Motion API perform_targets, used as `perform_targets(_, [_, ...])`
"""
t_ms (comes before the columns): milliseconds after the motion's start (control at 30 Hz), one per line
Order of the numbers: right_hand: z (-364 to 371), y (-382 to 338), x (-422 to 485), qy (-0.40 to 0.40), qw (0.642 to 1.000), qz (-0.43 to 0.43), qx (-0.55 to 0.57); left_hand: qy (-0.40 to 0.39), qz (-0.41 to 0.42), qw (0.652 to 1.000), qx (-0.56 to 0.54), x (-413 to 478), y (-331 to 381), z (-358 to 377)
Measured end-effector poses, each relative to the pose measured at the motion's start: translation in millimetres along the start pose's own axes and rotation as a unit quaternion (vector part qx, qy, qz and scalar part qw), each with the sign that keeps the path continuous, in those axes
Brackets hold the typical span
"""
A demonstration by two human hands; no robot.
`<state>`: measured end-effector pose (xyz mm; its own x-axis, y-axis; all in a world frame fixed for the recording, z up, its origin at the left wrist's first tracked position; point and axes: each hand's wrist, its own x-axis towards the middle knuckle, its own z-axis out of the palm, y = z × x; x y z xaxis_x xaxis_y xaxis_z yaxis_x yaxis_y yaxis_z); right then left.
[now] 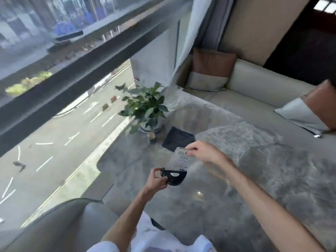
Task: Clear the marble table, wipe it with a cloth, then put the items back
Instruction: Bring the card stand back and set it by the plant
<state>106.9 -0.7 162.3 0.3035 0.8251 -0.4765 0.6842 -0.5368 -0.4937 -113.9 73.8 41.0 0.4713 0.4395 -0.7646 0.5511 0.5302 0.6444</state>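
- A clear card (180,159) carries dark printed characters, but they are too blurred to read; no brand name can be made out.
- The right hand (203,153) pinches the card's upper edge, its grip closed on it.
- The card's lower edge meets a black stand (175,177), which is held just above the grey marble counter (254,170).
- The left hand (156,180) has its grip closed on the stand's left end, thumb and fingers clamped around it.
- A dark folded cloth (179,138) lies flat on the counter, just beyond the card and beside a potted plant (145,108).
- A small glass jar (151,137) stands in front of the plant's pot, touching or nearly touching it.
- A cream sofa (254,82) with brown-and-white cushions (211,70) runs along the counter's far side.
- A window (54,70) on the left looks down on a road with white lane marks.
- A grey chair back (69,224) sits at the lower left, near the person's white clothing.
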Motion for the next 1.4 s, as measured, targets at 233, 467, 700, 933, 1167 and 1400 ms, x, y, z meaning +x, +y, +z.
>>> perform_targets(233, [39,-114,150,-0.123,0.971,-0.121,-0.167,-0.011,0.188,0.940,0.285,57,52,-132])
perform_targets(467, [57,-135,213,-0.117,0.959,-0.208,-0.152,-0.053,0.212,0.887,0.408,84,84,-163])
perform_targets(700, [87,-104,173,0.177,0.976,-0.043,0.120,0.010,0.265,0.892,0.365,101,64,-165])
perform_targets(933, [198,-80,158,0.179,0.743,0.303,0.570,0.060,0.254,0.884,0.388,91,75,-155])
perform_targets(1167, [214,-99,185,0.106,0.559,0.322,0.757,0.059,0.281,0.851,0.440,97,74,-158])
perform_targets(1400, [211,-103,195,0.095,0.534,0.314,0.779,0.075,0.267,0.850,0.447,100,72,-155])
